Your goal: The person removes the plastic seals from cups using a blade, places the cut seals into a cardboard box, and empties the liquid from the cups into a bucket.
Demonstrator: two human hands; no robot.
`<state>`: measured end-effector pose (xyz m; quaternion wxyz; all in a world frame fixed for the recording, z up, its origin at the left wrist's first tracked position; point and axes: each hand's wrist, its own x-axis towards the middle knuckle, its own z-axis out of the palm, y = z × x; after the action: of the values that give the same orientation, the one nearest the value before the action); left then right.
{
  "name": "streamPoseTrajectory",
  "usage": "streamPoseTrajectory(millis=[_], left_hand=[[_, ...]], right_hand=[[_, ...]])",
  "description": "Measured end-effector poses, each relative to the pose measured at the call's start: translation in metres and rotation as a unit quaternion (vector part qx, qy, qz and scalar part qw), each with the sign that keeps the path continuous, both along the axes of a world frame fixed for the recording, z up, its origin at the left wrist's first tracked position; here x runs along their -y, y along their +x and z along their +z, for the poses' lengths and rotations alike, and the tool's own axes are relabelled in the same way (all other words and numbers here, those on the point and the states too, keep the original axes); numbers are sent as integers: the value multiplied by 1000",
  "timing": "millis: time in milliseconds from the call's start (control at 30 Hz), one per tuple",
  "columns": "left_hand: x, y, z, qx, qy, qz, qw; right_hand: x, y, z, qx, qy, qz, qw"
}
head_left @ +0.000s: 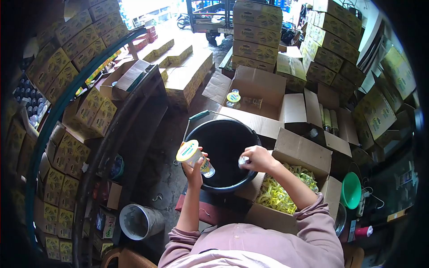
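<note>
My left hand (196, 167) is wrapped round a clear plastic drink cup (187, 151) with a yellow printed lid. The cup is tilted, its lid toward the upper left and its base toward the lower right, above the left rim of a black bucket (223, 189). Over the bucket's right side, my right hand (261, 159) has its fingers closed on a small whitish, shiny thing (243, 161), too small to name. The bucket's wire handle with its green grip (199, 115) rests toward the far left. Its dark inside shows little detail.
An open carton of yellow-green wrappers (279, 194) stands at my right. Ahead, an open carton (261, 85) holds a few cups. Stacked cartons (257, 35) rise behind it. A grey pail (142, 222) stands at lower left, a green basin (351, 190) at right.
</note>
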<state>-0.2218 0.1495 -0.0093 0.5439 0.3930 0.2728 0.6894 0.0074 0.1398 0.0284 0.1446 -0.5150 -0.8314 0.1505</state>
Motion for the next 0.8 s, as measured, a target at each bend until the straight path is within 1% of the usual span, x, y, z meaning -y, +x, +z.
streamPoseTrajectory(millis=[67,100,133,200,300,333,400,500,533,600,700,800], left_hand=[[-2,0,-2,-2,5,3,1000],[-2,0,-2,-2,4,4,1000],[0,0,-3,-3,2,5,1000],[1,-1,-3,3,0,4,1000],[-2,1,-2,5,0,4,1000],[0,0,-2,3,-2,2,1000],[1,0,-2,-6,1,6,1000],[-1,1,-1,-2,2,5,1000],[-1,0,-2,0,0,3,1000],[0,-1,-3,-9,-3,4,1000],[-2,0,-2,-9,-4,5,1000],[0,0,-2,-12,-7,5,1000]], right_hand=[[0,-3,5,-59,53,-9,997],[-1,-2,1,-12,57,7,998],[-1,-1,1,31,-21,39,999],[1,-5,-1,-6,-8,41,999],[4,-8,4,-11,23,40,999],[1,-5,-2,1,-20,79,997],[5,-8,-1,-26,1,59,998],[9,-9,4,0,31,71,997],[7,-8,-3,1,-16,87,996],[10,-9,-11,-3,44,85,995],[15,-13,-3,36,26,116,992],[13,-14,-4,-1,29,110,994]])
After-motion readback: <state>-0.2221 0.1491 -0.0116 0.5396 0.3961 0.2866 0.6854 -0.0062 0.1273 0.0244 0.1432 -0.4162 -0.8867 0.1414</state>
